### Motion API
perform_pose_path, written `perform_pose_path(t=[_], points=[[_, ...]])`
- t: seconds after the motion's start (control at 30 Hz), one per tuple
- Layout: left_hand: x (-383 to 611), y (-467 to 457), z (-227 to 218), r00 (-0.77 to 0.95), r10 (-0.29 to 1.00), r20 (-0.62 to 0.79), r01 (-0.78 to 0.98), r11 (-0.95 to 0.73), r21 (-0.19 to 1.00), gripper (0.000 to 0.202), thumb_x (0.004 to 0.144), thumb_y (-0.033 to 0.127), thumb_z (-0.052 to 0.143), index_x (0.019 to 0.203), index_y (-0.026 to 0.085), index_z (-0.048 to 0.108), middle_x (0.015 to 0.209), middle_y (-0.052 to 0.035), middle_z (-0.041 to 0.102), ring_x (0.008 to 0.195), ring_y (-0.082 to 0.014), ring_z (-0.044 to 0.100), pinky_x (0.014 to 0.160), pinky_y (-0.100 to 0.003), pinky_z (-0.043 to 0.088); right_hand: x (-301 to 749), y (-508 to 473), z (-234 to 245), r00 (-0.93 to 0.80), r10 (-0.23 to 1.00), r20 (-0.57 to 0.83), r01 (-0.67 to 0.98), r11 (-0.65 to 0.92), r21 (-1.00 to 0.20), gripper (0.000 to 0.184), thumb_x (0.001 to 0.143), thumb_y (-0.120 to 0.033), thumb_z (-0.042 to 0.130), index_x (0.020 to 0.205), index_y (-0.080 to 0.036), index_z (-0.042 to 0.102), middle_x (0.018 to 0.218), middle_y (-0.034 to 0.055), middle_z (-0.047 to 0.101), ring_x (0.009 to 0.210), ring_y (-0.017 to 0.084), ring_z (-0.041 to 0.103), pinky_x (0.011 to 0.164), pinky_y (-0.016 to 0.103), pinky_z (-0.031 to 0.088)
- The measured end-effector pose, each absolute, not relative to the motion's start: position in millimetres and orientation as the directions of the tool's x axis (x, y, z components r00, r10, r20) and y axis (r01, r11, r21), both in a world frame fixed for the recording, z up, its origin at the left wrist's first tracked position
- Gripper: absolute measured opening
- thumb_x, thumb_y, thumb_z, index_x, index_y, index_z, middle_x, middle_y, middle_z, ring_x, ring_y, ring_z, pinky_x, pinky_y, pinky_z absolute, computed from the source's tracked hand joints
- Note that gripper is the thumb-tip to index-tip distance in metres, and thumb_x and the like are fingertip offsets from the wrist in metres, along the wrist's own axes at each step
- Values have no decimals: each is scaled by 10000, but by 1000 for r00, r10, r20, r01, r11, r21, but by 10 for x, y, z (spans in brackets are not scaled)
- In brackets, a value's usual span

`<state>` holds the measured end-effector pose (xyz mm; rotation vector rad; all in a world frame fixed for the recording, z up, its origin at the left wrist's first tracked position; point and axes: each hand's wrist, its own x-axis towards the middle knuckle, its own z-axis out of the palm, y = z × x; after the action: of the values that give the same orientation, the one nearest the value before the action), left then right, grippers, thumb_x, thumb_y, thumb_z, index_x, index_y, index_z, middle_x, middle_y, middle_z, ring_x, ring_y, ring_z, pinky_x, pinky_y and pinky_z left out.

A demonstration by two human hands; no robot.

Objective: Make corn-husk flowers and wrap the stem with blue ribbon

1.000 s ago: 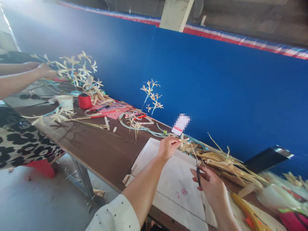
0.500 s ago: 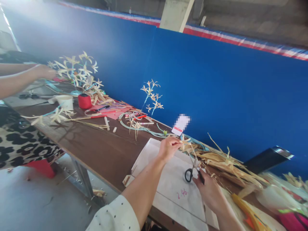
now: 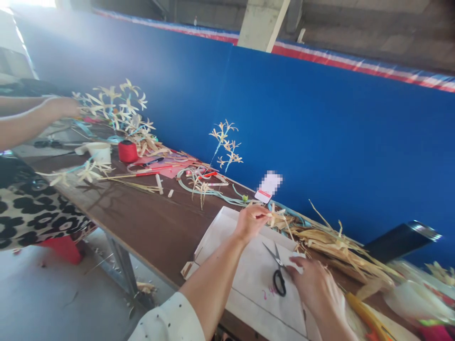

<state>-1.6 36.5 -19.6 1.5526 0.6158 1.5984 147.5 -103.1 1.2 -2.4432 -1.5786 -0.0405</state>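
Observation:
My left hand [image 3: 250,221] is closed in a pinch on a pale flower [image 3: 277,214] made of dried strips, over the far edge of the white cardboard tray [image 3: 245,265]. A thin strip hangs down from the flower. At its right, my right hand [image 3: 316,284] has its fingers bent around one handle of a pair of scissors [image 3: 280,277]. That handle is mostly hidden by the fingers. The other black loop shows, and the blades stand apart, pointing to the upper left above the tray.
Dried husks [image 3: 330,241] lie along the blue wall [image 3: 320,142]. A dark cylinder [image 3: 401,241] and a yellow tool [image 3: 369,317] are at right. Leftward are a finished flower stem [image 3: 227,144], red thread spool [image 3: 128,151], white cup [image 3: 101,152] and another person's arm [image 3: 28,111].
My right hand has drawn away from the flower, down and to the right. The scissors have turned so the blades point to the upper left. My left hand has hardly moved.

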Motion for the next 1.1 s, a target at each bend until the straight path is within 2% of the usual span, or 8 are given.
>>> perform_pose_path(t=[0.13, 0.2, 0.27, 0.37, 0.47, 0.63, 0.8, 1.1], points=[[-38, 337, -157, 96, 845, 525, -174, -505, 845, 48, 703, 172, 672, 727, 160, 712, 809, -46, 700, 763, -140, 630, 682, -224, 498, 1357, -772, 109, 519, 806, 287, 714, -224, -663, 336, 743, -448, 548, 973, -243, 686, 923, 51, 687, 768, 208, 618, 700, 314, 446], [-48, 325, -136, 92, 877, 471, -164, -453, 876, 64, 707, 212, 678, 703, 156, 708, 768, -36, 688, 721, -134, 616, 647, -218, 484, 1229, -580, 149, 600, 762, 244, 472, -91, -877, 405, 708, -489, 597, 994, -211, 667, 877, 52, 689, 701, 185, 608, 583, 271, 437], [-48, 321, -123, 87, 893, 441, -169, -423, 890, 84, 703, 234, 685, 692, 153, 705, 732, -25, 675, 691, -129, 604, 623, -214, 472, 1096, -389, 153, 644, 751, 144, 170, 44, -985, 465, 634, -499, 674, 976, -183, 652, 884, 61, 680, 642, 157, 583, 454, 224, 370], [-32, 328, -127, 81, 896, 436, -172, -418, 892, 60, 687, 216, 698, 678, 157, 698, 704, -12, 662, 679, -125, 597, 616, -210, 465, 962, -187, 85, 661, 750, 31, -124, 149, -981, 440, 560, -450, 748, 891, -182, 639, 867, 38, 662, 588, 107, 548, 410, 178, 329], [-8, 337, -148, 95, 886, 454, -147, -438, 887, 46, 703, 190, 675, 672, 161, 694, 700, -9, 660, 685, -124, 600, 625, -211, 466, 934, -137, -22, 631, 776, 25, -232, 220, -947, 384, 590, -436, 743, 858, -186, 631, 832, 12, 644, 540, 72, 511, 403, 160, 328], [36, 346, -195, 114, 866, 487, -113, -476, 872, 30, 695, 143, 668, 690, 158, 694, 754, -19, 684, 746, -135, 625, 687, -218, 484, 998, -225, -68, 564, 825, 41, -330, 271, -904, 363, 667, -476, 695, 852, -173, 617, 762, -18, 601, 496, 44, 462, 384, 142, 306], [62, 341, -236, 164, 810, 563, -105, -553, 827, 42, 708, 140, 661, 688, 158, 693, 762, -25, 686, 740, -125, 623, 683, -207, 480, 1013, -264, -24, 548, 836, 16, -382, 268, -885, 351, 612, -407, 770, 819, -168, 616, 713, -29, 575, 499, 36, 448, 373, 120, 305], [75, 301, -256, 219, 831, 511, -71, -509, 858, 122, 698, 135, 663, 808, 159, 711, 837, -41, 682, 773, -134, 627, 710, -216, 498, 1027, -271, -74, 548, 836, 10, -380, 260, -888, 336, 555, -318, 815, 795, -168, 635, 621, -59, 546, 456, 18, 429, 374, 104, 299]])
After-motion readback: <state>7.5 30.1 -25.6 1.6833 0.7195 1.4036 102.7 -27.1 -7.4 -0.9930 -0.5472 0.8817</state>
